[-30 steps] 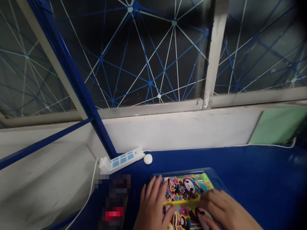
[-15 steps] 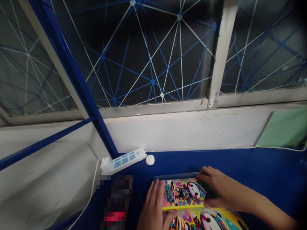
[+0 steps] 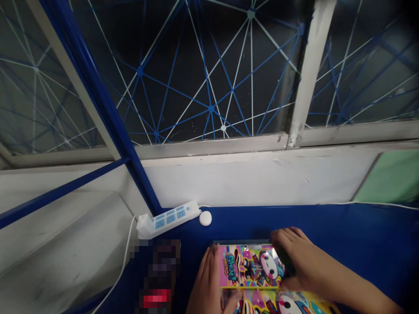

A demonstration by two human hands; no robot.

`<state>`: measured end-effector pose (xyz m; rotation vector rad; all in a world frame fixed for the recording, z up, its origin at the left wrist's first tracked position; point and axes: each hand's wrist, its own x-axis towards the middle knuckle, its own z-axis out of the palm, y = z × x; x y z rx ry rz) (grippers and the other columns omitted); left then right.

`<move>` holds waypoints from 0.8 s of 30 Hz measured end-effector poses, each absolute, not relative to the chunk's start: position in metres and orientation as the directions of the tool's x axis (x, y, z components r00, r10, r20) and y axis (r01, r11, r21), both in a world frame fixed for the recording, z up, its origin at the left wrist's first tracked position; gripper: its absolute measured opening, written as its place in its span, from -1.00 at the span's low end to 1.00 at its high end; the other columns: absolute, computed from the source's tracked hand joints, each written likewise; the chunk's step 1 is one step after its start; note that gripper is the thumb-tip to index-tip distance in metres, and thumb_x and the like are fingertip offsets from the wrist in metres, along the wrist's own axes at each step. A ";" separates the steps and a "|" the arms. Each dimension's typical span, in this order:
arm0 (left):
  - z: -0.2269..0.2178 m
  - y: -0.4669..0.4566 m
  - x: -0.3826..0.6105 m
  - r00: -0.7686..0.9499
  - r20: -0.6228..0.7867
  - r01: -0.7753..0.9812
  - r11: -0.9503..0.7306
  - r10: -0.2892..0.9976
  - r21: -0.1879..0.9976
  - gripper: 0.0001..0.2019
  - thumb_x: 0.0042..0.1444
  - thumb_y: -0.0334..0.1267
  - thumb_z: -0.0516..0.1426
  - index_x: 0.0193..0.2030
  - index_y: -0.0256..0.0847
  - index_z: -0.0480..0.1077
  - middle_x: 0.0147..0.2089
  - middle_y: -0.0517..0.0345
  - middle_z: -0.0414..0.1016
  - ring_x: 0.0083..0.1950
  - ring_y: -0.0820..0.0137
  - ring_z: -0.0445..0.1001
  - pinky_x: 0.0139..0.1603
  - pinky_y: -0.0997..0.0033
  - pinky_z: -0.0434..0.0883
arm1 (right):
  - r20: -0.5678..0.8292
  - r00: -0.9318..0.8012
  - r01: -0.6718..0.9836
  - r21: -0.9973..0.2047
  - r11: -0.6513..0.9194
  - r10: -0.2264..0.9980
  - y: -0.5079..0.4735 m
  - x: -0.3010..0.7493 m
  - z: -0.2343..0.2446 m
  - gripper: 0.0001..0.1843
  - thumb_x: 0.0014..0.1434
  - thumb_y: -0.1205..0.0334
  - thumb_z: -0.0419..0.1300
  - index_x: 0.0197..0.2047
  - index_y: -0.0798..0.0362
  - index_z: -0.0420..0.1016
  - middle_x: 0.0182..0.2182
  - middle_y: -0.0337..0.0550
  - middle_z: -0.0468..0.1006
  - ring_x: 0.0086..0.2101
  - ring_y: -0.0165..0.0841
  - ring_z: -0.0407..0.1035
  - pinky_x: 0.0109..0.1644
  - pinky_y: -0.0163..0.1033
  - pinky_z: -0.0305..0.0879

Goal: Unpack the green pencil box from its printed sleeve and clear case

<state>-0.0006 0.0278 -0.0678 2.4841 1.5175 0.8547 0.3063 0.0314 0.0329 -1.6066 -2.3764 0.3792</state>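
A brightly printed box [image 3: 244, 267] lies on the blue table at the bottom of the view. Its two panels carry a pink-and-white cartoon figure and blue lettering, with a yellow strip between them. Clear plastic shows along its far edge. My left hand [image 3: 207, 281] is closed around its left side, fingers along the edge and thumb over the nearer panel. My right hand [image 3: 303, 261] is curled round the right end of the farther panel, fingers at the far edge and thumb near the yellow strip. A dark patch under that palm is unclear.
A white power strip [image 3: 175, 219] with blue sockets lies at the back left, beside a small round white object [image 3: 205, 218]. A pixelated item [image 3: 160, 274] sits left of my left hand. Behind the blue table [image 3: 343, 231] are a white wall and patterned windows.
The farther printed panel now shows more of its face and looks taller. My right hand has shifted slightly right with its end. My left hand stays at the left side.
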 end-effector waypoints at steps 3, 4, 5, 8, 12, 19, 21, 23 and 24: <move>-0.063 0.025 -0.004 0.349 0.403 0.766 -0.506 0.846 0.397 0.23 -0.16 -0.37 0.39 0.53 -0.07 -0.30 0.50 -0.19 0.10 0.47 -0.10 0.13 0.39 -0.12 0.27 | 0.122 -0.346 0.870 -0.330 0.366 0.930 0.028 0.308 0.018 -0.23 -0.27 0.07 0.60 -0.04 0.05 0.35 -0.15 -0.14 0.52 -0.09 -0.12 0.45 0.36 0.39 -0.15; -0.060 0.024 -0.005 0.349 0.393 0.754 -0.504 0.851 0.421 0.27 -0.21 -0.39 0.41 0.53 -0.06 -0.30 0.50 -0.20 0.10 0.47 -0.12 0.14 0.40 -0.12 0.27 | 0.166 -0.345 0.867 -0.319 0.381 0.924 0.026 0.309 0.012 -0.25 -0.20 0.06 0.58 0.00 0.04 0.35 -0.12 -0.12 0.52 -0.06 -0.10 0.45 0.36 0.38 -0.10; -0.057 0.023 -0.005 0.344 0.386 0.740 -0.500 0.856 0.449 0.28 -0.21 -0.41 0.41 0.53 -0.05 -0.31 0.50 -0.20 0.10 0.46 -0.11 0.15 0.40 -0.12 0.27 | 0.214 -0.350 0.864 -0.302 0.402 0.912 0.024 0.309 0.008 -0.29 -0.10 0.07 0.54 0.05 0.02 0.34 -0.07 -0.08 0.51 -0.03 -0.09 0.44 0.32 0.35 0.02; -0.049 0.020 -0.006 0.284 0.383 0.701 -0.463 0.879 0.542 0.10 0.00 -0.41 0.29 0.53 -0.01 -0.32 0.49 -0.15 0.12 0.45 -0.02 0.20 0.38 -0.09 0.29 | 0.324 -0.388 0.861 -0.207 0.465 0.863 0.015 0.307 0.003 -0.49 0.25 0.20 0.26 0.24 -0.07 0.27 0.07 -0.01 0.46 0.02 -0.10 0.41 0.12 0.17 0.37; -0.050 0.020 -0.006 0.224 0.404 0.662 -0.443 0.887 0.605 -0.19 0.24 -0.30 0.12 0.51 0.02 -0.23 0.45 -0.10 0.19 0.44 0.07 0.22 0.37 -0.13 0.30 | 0.332 -0.484 0.840 -0.083 0.536 0.809 0.000 0.303 0.004 -0.47 0.33 0.28 0.11 0.35 -0.07 0.23 0.06 0.02 0.50 0.02 -0.14 0.44 0.07 0.05 0.47; -0.062 0.028 -0.008 0.247 0.480 0.658 -0.510 0.841 0.554 -0.41 0.29 -0.23 0.07 0.43 0.00 0.03 0.41 -0.09 0.26 0.42 0.08 0.25 0.36 -0.11 0.32 | 0.267 -0.485 0.829 -0.162 0.535 0.833 -0.004 0.306 0.007 -0.55 0.39 0.10 0.10 0.31 -0.19 0.32 0.26 -0.09 0.43 0.17 -0.14 0.40 0.17 0.03 0.45; -0.064 0.029 -0.008 0.241 0.500 0.658 -0.518 0.832 0.547 -0.42 0.30 -0.19 0.07 0.43 0.00 0.04 0.40 -0.07 0.27 0.41 0.09 0.26 0.35 -0.09 0.34 | 0.205 -0.508 0.795 -0.263 0.547 0.837 -0.002 0.306 0.012 -0.60 0.42 0.07 0.07 0.28 -0.24 0.35 0.23 -0.17 0.47 0.17 -0.20 0.40 0.21 0.01 0.40; -0.065 0.030 -0.008 0.233 0.505 0.661 -0.516 0.831 0.544 -0.42 0.31 -0.16 0.07 0.43 0.00 0.04 0.39 -0.07 0.28 0.41 0.11 0.26 0.34 -0.06 0.35 | 0.161 -0.530 0.758 -0.350 0.550 0.832 0.000 0.308 0.014 -0.63 0.43 0.08 0.05 0.26 -0.27 0.37 0.18 -0.22 0.52 0.17 -0.25 0.40 0.24 -0.01 0.36; -0.065 0.031 -0.008 0.234 0.505 0.665 -0.516 0.831 0.540 -0.43 0.31 -0.14 0.07 0.43 0.01 0.04 0.39 -0.06 0.27 0.42 0.12 0.26 0.34 -0.05 0.36 | 0.150 -0.524 0.752 -0.381 0.538 0.838 0.001 0.310 0.014 -0.64 0.43 0.08 0.04 0.24 -0.27 0.38 0.17 -0.22 0.52 0.17 -0.25 0.39 0.24 -0.01 0.34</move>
